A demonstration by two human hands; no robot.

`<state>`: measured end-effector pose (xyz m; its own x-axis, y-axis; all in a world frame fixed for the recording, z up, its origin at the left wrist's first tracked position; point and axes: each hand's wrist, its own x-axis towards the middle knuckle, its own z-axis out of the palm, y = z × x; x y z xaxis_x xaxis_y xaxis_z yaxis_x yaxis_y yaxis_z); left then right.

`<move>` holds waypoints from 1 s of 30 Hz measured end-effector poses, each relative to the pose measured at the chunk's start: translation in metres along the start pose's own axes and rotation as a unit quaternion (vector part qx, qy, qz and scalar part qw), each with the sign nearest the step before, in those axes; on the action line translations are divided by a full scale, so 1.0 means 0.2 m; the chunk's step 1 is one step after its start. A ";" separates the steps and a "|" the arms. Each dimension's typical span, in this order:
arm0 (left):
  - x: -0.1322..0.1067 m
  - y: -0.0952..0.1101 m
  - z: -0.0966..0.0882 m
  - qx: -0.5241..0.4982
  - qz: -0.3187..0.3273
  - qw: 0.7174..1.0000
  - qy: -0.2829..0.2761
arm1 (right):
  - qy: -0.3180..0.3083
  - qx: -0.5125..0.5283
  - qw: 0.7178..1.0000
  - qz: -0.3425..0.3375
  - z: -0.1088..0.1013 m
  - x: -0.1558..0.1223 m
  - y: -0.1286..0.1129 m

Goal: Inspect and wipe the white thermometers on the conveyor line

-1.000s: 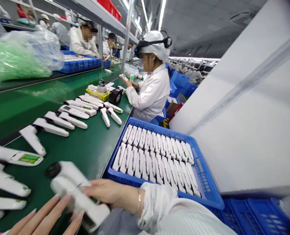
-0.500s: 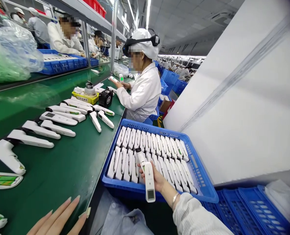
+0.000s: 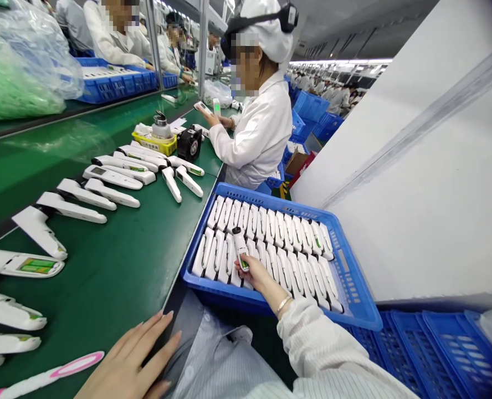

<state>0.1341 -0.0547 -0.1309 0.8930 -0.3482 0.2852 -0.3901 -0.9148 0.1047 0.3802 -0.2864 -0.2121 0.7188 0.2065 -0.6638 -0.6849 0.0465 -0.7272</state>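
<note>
My right hand (image 3: 252, 271) is closed around a white handheld thermometer (image 3: 240, 244) with a black tip. Green shows in the open battery slot near my fingers. The thermometer is tilted, just above or touching the rows in the blue crate (image 3: 366, 316); I cannot tell which. White thermometers (image 3: 290, 271) stand packed in two rows there. My left hand (image 3: 133, 354) holds nothing, fingers spread, at the edge of the green table (image 3: 146, 255). To its left lies a white and pink pen-like tool (image 3: 59, 371), partly out of view.
More thermometers (image 3: 82, 208) lie along the table, some with battery slots uncovered. Farther back are a yellow tray (image 3: 158, 145) and a black fan (image 3: 189, 143). A co-worker (image 3: 262, 122) sits beyond the crate. A white panel (image 3: 429, 183) rises on the right, above stacked blue crates (image 3: 429, 343).
The thermometer's display end, facing me before, is out of sight; its battery slot shows now. My left hand appears farther right and more fully in view. The camera view has shifted.
</note>
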 end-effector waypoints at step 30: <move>0.32 0.18 -0.02 -0.688 -0.568 0.405 0.200 | -0.226 -0.746 0.622 -0.070 -0.11 -0.37 0.50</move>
<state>0.1758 -0.1098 -0.1058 0.6711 0.4495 -0.5895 0.2208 0.6379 0.7378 0.2615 -0.3175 -0.2398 0.4202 0.5724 -0.7041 0.4969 -0.7944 -0.3493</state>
